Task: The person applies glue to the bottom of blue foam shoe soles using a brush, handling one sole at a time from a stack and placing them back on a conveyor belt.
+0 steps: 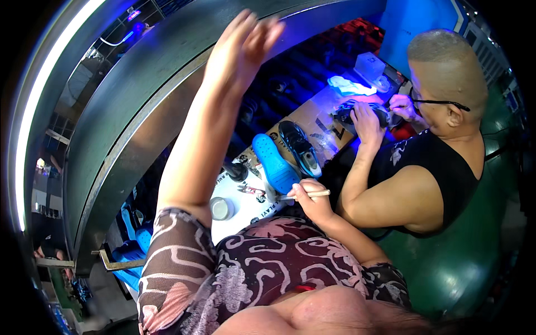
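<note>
My left hand (245, 47) is raised high over the far edge of the bench, its blurred fingers stretched out and no object visible in them. My right hand (315, 204) is closed around a brush with a pale handle (321, 194), low over the table's near side. Just beyond it lies a bright blue shoe sole (274, 164), and a dark shoe (298, 146) rests alongside. Left of the brush are small red-handled pliers (251, 190), a dark bottle-like object (235, 171) and a round pale pot (221, 209).
A co-worker (430, 151) sits close on my right, both hands on a dark shoe (363, 114) under blue light. White cloth or paper (350, 86) and a clear box (369, 66) lie beyond. A curved metal machine edge (151, 125) runs along my left; blue soles (131, 223) hang below it.
</note>
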Demonstrator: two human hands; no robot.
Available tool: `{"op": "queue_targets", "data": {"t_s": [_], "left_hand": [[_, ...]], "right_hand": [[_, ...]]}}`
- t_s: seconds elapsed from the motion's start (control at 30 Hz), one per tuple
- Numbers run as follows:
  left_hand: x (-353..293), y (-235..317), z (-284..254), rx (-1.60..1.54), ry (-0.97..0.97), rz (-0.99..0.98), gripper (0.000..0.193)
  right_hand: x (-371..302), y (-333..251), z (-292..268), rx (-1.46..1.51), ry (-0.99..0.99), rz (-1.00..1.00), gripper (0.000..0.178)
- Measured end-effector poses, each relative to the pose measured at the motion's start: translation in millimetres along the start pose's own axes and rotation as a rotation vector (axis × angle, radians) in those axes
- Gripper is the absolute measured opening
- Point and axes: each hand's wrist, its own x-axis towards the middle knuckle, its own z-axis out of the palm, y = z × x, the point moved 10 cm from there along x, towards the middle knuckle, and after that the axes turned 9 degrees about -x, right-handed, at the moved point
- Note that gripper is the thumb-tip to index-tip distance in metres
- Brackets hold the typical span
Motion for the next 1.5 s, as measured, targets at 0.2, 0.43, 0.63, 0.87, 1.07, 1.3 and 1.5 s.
{"op": "queue_targets", "data": {"t_s": [0.2,0.43,0.63,0.87,1.07,1.3,1.5], "left_hand": [[-250,110,-200,0.855,0.543,-0.053,0.043],[-621,234,-312,2.093,1.296,0.078,0.036],[-735,201,-362,1.731,1.473,-0.239,0.072],[-709,179,-361,1.033,1.5,-0.213,0.038],[-722,178,-367,0.893,1.47,-0.098,0.022],[-677,188,-333,0.904,1.425,-0.085,0.017],[-626,163,-310,0.266,1.222,0.159,0.041]], "right_hand": [[-5,18,43,0.163,-0.126,0.094,0.033],[-4,28,92,0.273,-0.247,0.271,0.033],[15,-4,136,0.161,-0.415,0.225,0.033],[22,-53,201,-0.054,-0.505,-0.218,0.022],[11,-44,238,-0.184,-0.487,-0.442,0.017],[21,-47,213,-0.102,-0.464,-0.251,0.021],[20,-3,195,0.266,-0.392,0.233,0.034]]}}
